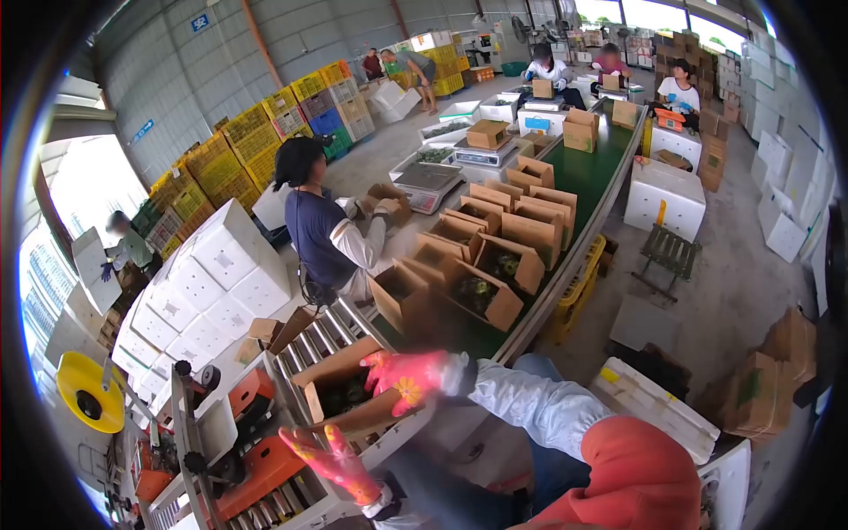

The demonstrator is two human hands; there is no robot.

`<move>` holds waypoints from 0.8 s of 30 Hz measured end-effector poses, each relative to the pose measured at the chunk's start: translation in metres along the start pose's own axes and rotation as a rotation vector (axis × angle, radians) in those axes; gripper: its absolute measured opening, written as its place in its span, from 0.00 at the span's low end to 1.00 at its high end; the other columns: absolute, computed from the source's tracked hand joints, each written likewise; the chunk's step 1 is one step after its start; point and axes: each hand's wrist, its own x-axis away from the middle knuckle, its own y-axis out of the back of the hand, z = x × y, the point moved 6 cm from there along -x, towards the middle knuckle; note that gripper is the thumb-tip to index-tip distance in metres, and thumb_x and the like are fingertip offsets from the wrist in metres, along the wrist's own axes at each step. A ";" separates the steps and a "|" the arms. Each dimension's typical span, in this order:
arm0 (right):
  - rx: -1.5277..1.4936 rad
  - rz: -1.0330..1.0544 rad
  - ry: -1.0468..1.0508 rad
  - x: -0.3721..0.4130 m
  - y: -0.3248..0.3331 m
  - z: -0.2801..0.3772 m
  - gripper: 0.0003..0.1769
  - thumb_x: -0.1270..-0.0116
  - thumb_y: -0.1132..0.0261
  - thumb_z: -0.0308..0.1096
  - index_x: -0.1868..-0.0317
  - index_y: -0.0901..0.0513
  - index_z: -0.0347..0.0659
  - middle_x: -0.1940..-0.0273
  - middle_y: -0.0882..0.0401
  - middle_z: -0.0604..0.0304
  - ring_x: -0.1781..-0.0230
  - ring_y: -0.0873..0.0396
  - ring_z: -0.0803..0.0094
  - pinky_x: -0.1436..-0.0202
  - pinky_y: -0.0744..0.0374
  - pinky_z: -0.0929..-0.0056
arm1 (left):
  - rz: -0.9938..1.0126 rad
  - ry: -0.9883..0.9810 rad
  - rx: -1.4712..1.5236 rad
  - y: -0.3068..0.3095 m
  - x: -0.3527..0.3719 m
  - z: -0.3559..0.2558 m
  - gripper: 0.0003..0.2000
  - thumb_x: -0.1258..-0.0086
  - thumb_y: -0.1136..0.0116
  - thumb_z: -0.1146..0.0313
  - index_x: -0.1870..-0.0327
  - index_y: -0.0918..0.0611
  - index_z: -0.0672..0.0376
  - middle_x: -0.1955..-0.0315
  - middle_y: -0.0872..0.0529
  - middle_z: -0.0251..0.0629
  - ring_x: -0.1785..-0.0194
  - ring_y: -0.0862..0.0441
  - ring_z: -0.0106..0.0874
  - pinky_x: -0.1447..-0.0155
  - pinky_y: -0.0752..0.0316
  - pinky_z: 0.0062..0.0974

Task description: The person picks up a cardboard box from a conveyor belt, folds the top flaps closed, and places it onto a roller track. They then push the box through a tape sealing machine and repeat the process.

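Observation:
An open cardboard box with dark green contents stands on the metal rollers, its flaps raised. My right hand, in a pink glove with a yellow flower pattern, is at the box's right side, fingers spread toward its flap. Below the box, my left hand in a matching glove has its fingers apart and nothing in it. Several more open boxes with dark green contents stand on the green conveyor belt ahead.
A taping machine with orange parts and a yellow tape roll stands at the left. White foam boxes are stacked behind it. A co-worker in a dark shirt handles a box beside a scale. Other people sit farther back.

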 end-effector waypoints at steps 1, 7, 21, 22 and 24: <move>-0.020 0.066 0.024 -0.010 0.000 0.006 0.28 0.44 0.28 0.51 0.54 0.17 0.34 0.39 0.27 0.51 0.27 0.48 0.49 0.26 0.45 0.52 | 0.232 0.228 0.488 -0.004 -0.020 0.028 0.36 0.30 0.40 0.68 0.26 0.46 0.63 0.35 0.34 0.47 0.37 0.31 0.32 0.37 0.32 0.29; -0.726 -0.197 -0.345 -0.038 -0.012 -0.015 0.28 0.40 0.29 0.45 0.42 0.21 0.42 0.37 0.27 0.54 0.37 0.32 0.59 0.34 0.34 0.59 | 0.519 0.566 0.332 -0.033 -0.064 0.109 0.39 0.36 0.34 0.73 0.27 0.45 0.62 0.36 0.33 0.45 0.40 0.29 0.29 0.41 0.29 0.28; 0.151 -0.839 -0.031 -0.011 -0.006 -0.016 0.28 0.41 0.28 0.37 0.41 0.26 0.45 0.55 0.23 0.63 0.52 0.26 0.72 0.51 0.28 0.71 | 0.148 0.448 0.516 -0.015 -0.033 0.093 0.11 0.25 0.47 0.65 0.54 0.20 0.64 0.58 0.19 0.31 0.58 0.26 0.18 0.47 0.33 0.17; -0.319 -0.764 -0.151 -0.016 -0.016 -0.034 0.20 0.37 0.30 0.37 0.46 0.24 0.42 0.53 0.23 0.63 0.60 0.27 0.77 0.58 0.27 0.75 | 0.145 0.506 0.478 -0.016 -0.033 0.097 0.10 0.24 0.49 0.66 0.57 0.20 0.66 0.55 0.18 0.35 0.56 0.25 0.19 0.48 0.31 0.18; -0.734 -0.740 -0.356 -0.015 -0.028 -0.045 0.12 0.32 0.36 0.36 0.53 0.20 0.38 0.48 0.24 0.59 0.59 0.26 0.78 0.57 0.25 0.76 | 0.169 0.450 0.383 -0.016 -0.034 0.096 0.09 0.25 0.48 0.68 0.56 0.20 0.66 0.55 0.18 0.35 0.56 0.25 0.20 0.49 0.30 0.19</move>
